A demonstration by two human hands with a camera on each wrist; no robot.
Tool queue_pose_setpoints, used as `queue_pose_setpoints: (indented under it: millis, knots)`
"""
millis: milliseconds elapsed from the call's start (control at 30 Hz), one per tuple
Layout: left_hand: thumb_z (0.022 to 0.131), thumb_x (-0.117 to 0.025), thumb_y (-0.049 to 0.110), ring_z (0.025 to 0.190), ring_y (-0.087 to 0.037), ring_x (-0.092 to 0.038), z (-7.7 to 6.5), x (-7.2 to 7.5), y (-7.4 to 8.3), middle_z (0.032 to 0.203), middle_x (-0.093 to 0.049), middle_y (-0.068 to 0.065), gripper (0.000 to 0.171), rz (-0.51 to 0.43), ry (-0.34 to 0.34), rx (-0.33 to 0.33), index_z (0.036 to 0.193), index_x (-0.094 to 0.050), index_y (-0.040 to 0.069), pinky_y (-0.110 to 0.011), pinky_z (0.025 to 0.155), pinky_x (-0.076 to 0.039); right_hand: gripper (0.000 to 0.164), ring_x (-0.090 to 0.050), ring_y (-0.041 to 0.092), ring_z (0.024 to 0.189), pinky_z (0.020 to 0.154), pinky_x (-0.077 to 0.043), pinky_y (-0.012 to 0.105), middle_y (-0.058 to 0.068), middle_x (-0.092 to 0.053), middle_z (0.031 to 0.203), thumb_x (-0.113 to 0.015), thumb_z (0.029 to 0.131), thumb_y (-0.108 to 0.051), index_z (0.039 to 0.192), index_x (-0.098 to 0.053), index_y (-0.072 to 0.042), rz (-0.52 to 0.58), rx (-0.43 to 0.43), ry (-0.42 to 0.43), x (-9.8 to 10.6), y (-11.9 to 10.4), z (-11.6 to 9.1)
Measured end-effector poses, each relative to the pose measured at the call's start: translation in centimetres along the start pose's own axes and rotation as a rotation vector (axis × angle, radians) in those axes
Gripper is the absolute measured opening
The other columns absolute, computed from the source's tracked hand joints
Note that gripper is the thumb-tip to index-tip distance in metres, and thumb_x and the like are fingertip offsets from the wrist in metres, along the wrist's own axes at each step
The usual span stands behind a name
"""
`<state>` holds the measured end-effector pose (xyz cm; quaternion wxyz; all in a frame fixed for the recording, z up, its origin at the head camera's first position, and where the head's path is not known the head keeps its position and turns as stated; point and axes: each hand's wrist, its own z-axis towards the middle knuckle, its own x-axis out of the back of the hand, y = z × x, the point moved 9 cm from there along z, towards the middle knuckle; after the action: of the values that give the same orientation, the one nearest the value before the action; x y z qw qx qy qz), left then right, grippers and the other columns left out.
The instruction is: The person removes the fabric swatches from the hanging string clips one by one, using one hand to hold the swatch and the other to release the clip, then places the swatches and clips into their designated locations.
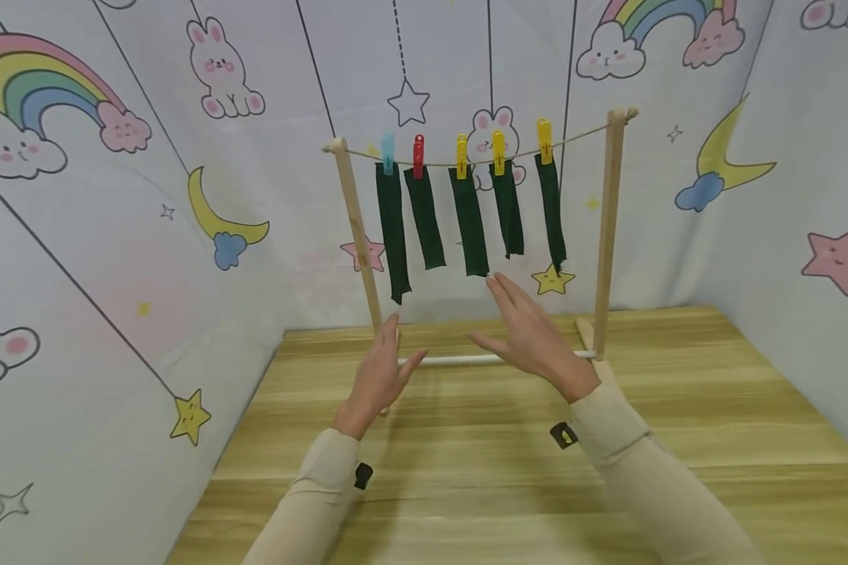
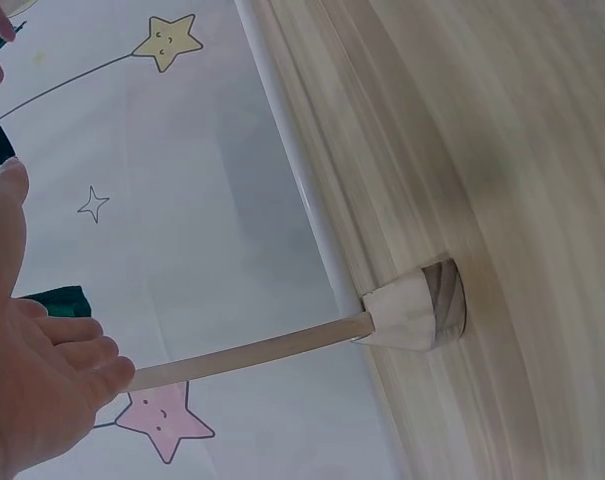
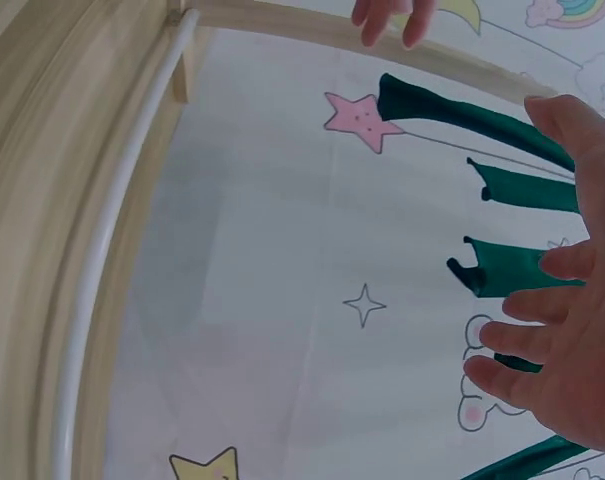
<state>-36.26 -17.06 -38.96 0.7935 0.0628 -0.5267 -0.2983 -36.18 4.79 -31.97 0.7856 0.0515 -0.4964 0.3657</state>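
Several dark green fabric strips (image 1: 470,224) hang from a thin cord, each by a clothespin. At the left end is a blue clothespin (image 1: 388,154), then a red clothespin (image 1: 418,157), then three yellow ones, the last being the yellow clothespin (image 1: 545,141). My left hand (image 1: 380,369) is raised below the leftmost strip, fingers extended and holding nothing. Just under the middle strip is my right hand (image 1: 533,333), its fingers straight and thumb spread. Whether its fingertips touch that strip I cannot tell. In the right wrist view, the strips' lower ends hang beyond the right hand (image 3: 572,340).
The cord (image 1: 438,163) runs between two wooden posts (image 1: 610,235), joined low down by a white rod (image 1: 459,359). This frame stands on a wood-grain table (image 1: 466,471). Around the table hangs a white printed backdrop (image 1: 268,157) with rabbits, stars and rainbows.
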Motion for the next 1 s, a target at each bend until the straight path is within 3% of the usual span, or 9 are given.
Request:
queue_pose_setpoints:
  millis: [400, 733, 1000]
  knots:
    - [0.100, -0.060, 0.043, 0.142, -0.037, -0.036, 0.3, 1.1, -0.2, 0.160, -0.027, -0.020, 0.084, -0.034, 0.024, 0.020, 0.157, -0.017, -0.002, -0.051, 0.110, -0.037, 0.092, -0.031, 0.038, 0.144, 0.113, -0.029, 0.058, 0.021, -0.027, 0.160, -0.073, 0.089, -0.050, 0.153, -0.032, 0.001, -0.015, 0.088, 0.083, 2.9, -3.3, 3.7]
    - [0.101, -0.058, 0.042, 0.141, -0.038, -0.037, 0.5, 1.6, -0.3, 0.160, -0.026, -0.023, 0.083, -0.040, 0.022, 0.017, 0.157, -0.015, -0.003, -0.050, 0.111, -0.034, 0.090, -0.041, 0.038, 0.139, 0.106, -0.041, 0.053, 0.021, -0.033, 0.158, -0.072, 0.089, -0.050, 0.152, -0.035, 0.003, -0.038, 0.166, 0.140, 4.3, -6.0, 5.9]
    - [0.102, -0.057, 0.041, 0.145, -0.035, -0.032, 1.2, 2.4, 0.0, 0.160, -0.026, -0.022, 0.081, -0.021, 0.043, -0.015, 0.156, -0.017, -0.003, -0.048, 0.114, -0.031, 0.082, -0.037, 0.034, 0.142, 0.108, -0.039, 0.049, 0.020, -0.036, 0.156, -0.073, 0.091, -0.042, 0.150, -0.037, 0.003, 0.108, 0.215, 0.186, 5.3, -7.4, 7.6]
